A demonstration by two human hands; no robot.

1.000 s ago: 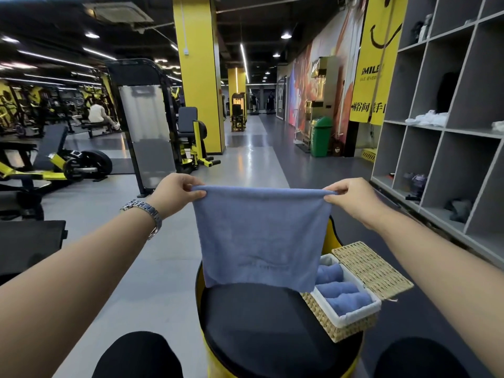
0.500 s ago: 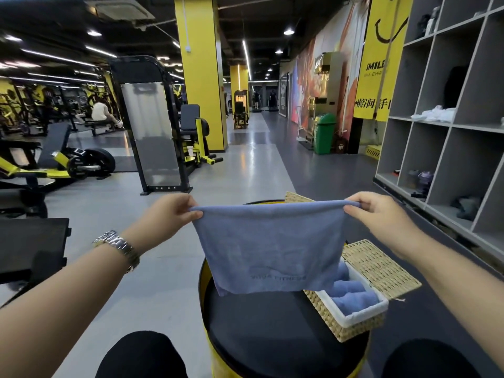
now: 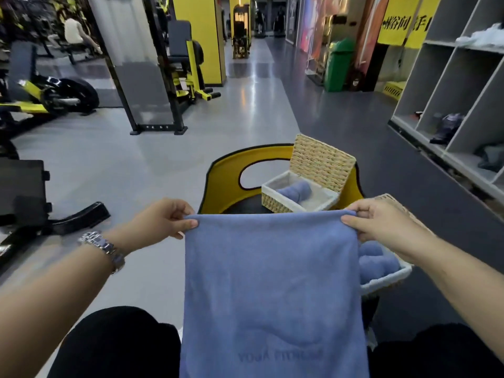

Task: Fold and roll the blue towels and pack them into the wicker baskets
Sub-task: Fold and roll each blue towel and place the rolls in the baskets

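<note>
My left hand [image 3: 161, 222] and right hand [image 3: 381, 222] pinch the blue towel [image 3: 272, 290] by its top corners; I judge level, taut corners will fold squarely.

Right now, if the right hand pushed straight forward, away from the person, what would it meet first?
Probably the far wicker basket with its raised lid, ahead of the right hand pinching the towel; depth is unclear.

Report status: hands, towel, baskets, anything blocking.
Left hand and right hand each pinch a top corner of the blue towel, hanging flat. Far basket holds one roll; near basket partly hidden. Nothing blocking.
</note>
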